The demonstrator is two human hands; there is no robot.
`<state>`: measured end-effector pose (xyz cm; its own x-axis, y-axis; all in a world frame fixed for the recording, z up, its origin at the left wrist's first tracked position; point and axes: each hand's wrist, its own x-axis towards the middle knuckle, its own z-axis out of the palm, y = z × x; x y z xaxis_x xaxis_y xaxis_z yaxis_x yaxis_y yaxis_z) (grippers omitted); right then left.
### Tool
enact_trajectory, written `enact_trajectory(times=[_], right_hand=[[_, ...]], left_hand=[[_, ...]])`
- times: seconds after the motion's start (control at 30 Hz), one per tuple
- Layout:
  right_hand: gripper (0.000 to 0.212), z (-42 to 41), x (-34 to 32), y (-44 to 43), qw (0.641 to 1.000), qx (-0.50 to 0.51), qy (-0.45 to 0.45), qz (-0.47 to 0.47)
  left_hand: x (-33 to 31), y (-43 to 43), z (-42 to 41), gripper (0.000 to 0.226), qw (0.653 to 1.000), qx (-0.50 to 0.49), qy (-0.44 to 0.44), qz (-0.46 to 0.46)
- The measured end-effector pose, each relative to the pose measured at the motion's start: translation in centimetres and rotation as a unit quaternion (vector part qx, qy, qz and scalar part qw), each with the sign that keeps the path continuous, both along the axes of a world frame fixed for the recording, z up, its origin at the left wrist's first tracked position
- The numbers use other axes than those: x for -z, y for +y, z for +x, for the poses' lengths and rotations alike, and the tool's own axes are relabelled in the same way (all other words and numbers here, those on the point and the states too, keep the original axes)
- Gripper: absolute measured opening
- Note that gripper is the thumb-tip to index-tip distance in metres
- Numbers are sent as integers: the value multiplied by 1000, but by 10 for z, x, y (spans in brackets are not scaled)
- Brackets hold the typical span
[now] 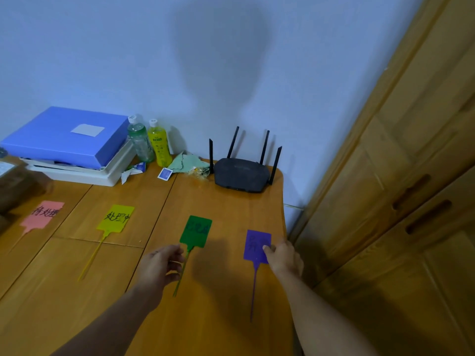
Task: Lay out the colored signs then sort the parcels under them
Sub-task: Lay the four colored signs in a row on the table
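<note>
– Orange-brown wooden table (218, 206), plank-topped and rounded at its far right corner. What lies nearest on it?
– Two hands. The left hand (160, 263) pinches the thin stem of the green plastic sign (196, 232), just under its flat rectangular head. At three o'clock of that, the right hand (282, 258) pinches the lower right corner of the purple plastic sign (257, 246), thumb on top. Both signs lie flat, stems towards six o'clock.
– The other signs?
– Towards ten o'clock of the green one lies the yellow plastic sign (115, 218), then the pink plastic sign (42, 214). The four lie in a row, apart from each other.
– Any writing?
– Black handwriting: 处理中 on yellow, 待处理 on pink. On green and purple it is too dark to read.
– Parcels?
– A brown cardboard parcel (15, 186), blurred, at the table's nine o'clock edge, just beyond the pink sign.
– Containers?
– A white plastic tray (84, 176) at eleven o'clock carries a flat blue box (61, 137) with a white label. Beside it stand a clear green-tinted bottle (140, 143) and a yellow-filled bottle (160, 147), both white-capped, their labels too small to read.
– Farther?
– A black four-antenna router (241, 174) at twelve o'clock of the purple sign, with a crumpled pale green cloth (186, 163) beside it, against a pale blue wall (102, 60). Wooden cupboard doors (411, 124) fill three o'clock.
</note>
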<state>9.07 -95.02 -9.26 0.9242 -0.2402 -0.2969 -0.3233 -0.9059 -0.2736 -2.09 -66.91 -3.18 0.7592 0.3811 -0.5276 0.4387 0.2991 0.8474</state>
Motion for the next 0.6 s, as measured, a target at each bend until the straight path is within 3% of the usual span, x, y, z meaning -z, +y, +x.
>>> enact_trajectory(times=[0.1,0.3,0.6], right_hand=[[51,-3,8,3,999,-49,11,-8],[42,13,11,9,998,-66,-7,-14],[32,0,6,17,999,-35,-33,-17]], left_hand=[[-6,11,-3,18,1000,-1,-6,1],[-14,37,-13,19,1000,-6,-22,0],[-25,56,-27,20,999,-31,-18,-1]])
